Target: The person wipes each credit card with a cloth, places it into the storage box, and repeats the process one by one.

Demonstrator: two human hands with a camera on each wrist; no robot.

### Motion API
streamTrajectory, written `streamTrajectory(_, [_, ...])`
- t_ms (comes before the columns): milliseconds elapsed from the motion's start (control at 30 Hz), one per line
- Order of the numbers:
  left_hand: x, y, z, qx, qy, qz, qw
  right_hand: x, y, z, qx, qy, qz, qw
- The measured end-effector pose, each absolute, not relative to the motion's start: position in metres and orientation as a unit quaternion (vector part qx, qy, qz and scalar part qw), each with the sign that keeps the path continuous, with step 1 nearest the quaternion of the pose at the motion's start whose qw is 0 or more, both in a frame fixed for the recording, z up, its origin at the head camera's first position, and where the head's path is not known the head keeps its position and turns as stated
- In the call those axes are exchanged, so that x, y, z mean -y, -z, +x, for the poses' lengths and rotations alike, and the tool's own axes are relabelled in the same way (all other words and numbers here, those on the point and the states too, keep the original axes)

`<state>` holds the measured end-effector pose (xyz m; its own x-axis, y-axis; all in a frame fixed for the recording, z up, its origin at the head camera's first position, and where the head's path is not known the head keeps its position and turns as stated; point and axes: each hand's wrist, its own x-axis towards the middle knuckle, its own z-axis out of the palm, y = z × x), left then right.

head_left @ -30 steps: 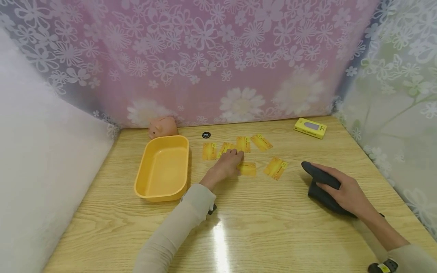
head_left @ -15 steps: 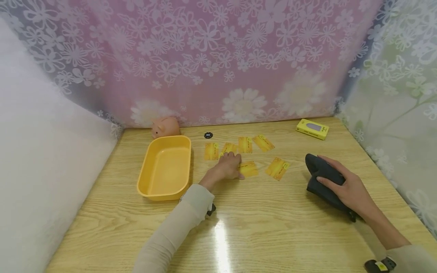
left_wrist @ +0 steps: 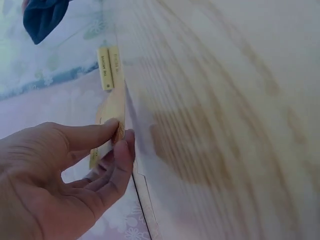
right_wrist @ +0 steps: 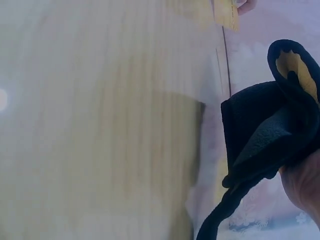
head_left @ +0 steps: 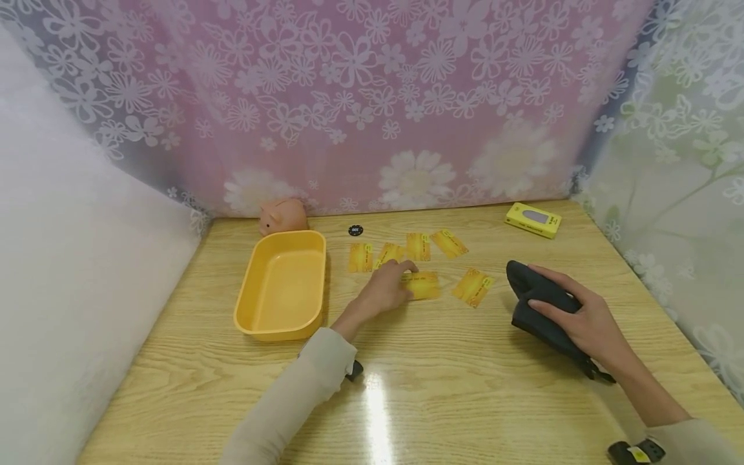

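Note:
My left hand (head_left: 383,287) pinches an orange-yellow card (head_left: 425,284) by its left end, thumb against fingers. In the left wrist view the card (left_wrist: 114,106) stands edge-on, raised from the wood. Several like cards lie flat around it, one (head_left: 473,287) to the right and others, such as this card (head_left: 360,258), behind the hand. My right hand (head_left: 595,326) grips a dark cloth pouch (head_left: 540,307) above the table at the right. In the right wrist view the folded mouth of the pouch (right_wrist: 260,120) shows something yellowish inside, and a dark cord hangs below.
A yellow-orange plastic tray (head_left: 279,336) stands left of my left hand, with a pink piggy bank (head_left: 283,216) behind it. A black poker chip (head_left: 356,230) lies near the back. The yellow box (head_left: 533,220) sits at the back right, close to the curtain (head_left: 325,129).
My left hand has closed its thumb and fingers on the card's left end and raised it slightly. The right hand has shifted a little left with the pouch, after tilting it.

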<state>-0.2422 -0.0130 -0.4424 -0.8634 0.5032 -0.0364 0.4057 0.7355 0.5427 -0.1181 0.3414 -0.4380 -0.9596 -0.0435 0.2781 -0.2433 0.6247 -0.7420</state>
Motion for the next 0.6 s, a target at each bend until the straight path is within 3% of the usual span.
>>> streamTrajectory(600, [0.036,0.424,-0.222,-0.796,-0.575,0.187,0.036,-0.297,0.424,-0.134,0.848,-0.494,0.125,0.143])
